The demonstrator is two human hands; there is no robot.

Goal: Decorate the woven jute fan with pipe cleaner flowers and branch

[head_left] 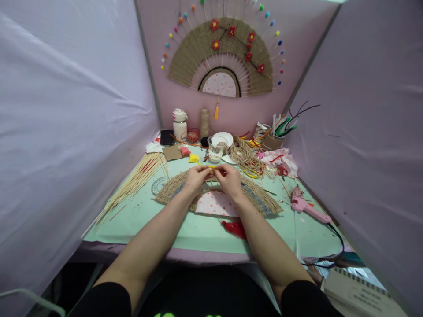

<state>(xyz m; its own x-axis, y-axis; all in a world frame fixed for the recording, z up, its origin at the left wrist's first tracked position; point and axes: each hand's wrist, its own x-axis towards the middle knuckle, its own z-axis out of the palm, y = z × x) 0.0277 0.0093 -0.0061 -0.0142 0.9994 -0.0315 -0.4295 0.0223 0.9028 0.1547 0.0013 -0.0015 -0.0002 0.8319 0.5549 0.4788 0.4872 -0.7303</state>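
Note:
My left hand (197, 178) and my right hand (229, 178) meet over the middle of the table, fingertips pinched together. Between them is a small piece of yellow clay (212, 167), mostly covered by the fingers. Below the hands lies a fan woven from twine (173, 187), with a spotted white half-round center (214, 203). My forearms cover parts of it. A red tassel (235, 228) hangs toward me at the fan's lower edge, partly behind my right forearm. Just beyond my hands lies a yellow packet (194, 158).
Bamboo sticks (132, 178) spread on the left beside a protractor (158, 186). A pink glue gun (307, 207) rests at the right. Behind stand a clear cup (216, 152), a bottle (180, 125) and a twine roll (204, 123). A finished fan (191, 55) hangs on the back wall.

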